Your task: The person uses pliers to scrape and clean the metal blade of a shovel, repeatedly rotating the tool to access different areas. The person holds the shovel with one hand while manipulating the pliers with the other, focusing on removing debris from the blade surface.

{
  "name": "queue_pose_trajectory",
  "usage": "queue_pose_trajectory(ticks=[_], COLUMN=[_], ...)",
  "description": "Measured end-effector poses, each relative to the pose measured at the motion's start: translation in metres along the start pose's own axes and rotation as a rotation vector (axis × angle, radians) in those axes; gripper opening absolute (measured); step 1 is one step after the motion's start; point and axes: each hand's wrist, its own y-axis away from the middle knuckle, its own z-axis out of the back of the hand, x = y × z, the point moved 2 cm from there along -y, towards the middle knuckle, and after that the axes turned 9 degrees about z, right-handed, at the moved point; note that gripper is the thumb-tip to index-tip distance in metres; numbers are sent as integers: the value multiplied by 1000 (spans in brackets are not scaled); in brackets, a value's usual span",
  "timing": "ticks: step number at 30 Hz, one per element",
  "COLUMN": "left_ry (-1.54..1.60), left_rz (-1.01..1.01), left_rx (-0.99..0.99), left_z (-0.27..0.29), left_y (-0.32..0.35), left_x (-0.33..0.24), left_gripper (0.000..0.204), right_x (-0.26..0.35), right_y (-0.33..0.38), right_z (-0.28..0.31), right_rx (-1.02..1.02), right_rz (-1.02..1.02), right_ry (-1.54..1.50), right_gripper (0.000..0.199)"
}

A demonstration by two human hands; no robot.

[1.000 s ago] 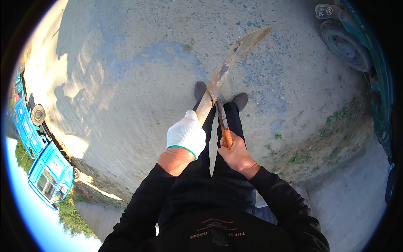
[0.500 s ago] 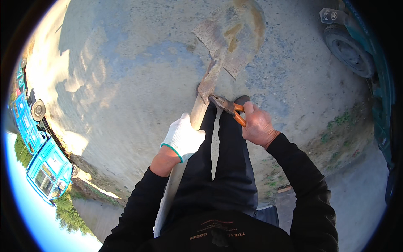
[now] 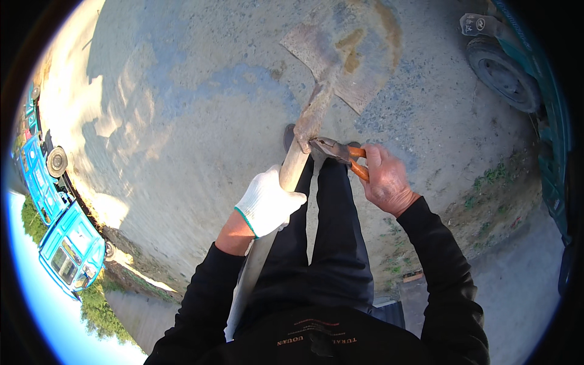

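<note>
My left hand (image 3: 269,202), in a white knitted glove with a green cuff, is wrapped round the pale wooden handle of a shovel (image 3: 294,167). The handle slants from beside my left thigh up to a rusty metal socket (image 3: 311,118). Beyond it spreads the worn, brown-stained shovel blade (image 3: 356,58). My bare right hand (image 3: 388,181) is closed on the orange grips of a pair of pliers (image 3: 340,155). The pliers' jaws meet the lower end of the socket, where it joins the wood; what they bite on is too small to make out.
Grey concrete ground (image 3: 201,152) lies around my feet. A blue truck (image 3: 70,243) stands at the far left. At the right is a dark green vehicle with a wheel (image 3: 504,73). Weeds (image 3: 490,182) grow at the right.
The shovel's blade and socket have shifted slightly to the right. Both hands have moved a little right and down with it, the pliers staying at the socket's end.
</note>
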Motion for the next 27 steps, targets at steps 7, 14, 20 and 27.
queue_pose_trajectory(ticks=[7, 14, 20, 27], left_ry=[85, 191, 191, 163], left_rz=[-11, 47, 61, 65], left_rx=[97, 165, 120, 106], left_z=[1, 0, -1, 2], left_y=[4, 2, -2, 0], left_x=[-9, -12, -12, -14], left_gripper=[22, 19, 18, 18], right_x=[2, 12, 25, 40], right_y=[1, 25, 37, 29], right_z=[16, 18, 12, 11], right_rx=[8, 51, 93, 170], right_rz=[79, -7, -188, -296], right_ry=[7, -65, -336, -647], right_gripper=[62, 62, 58, 49])
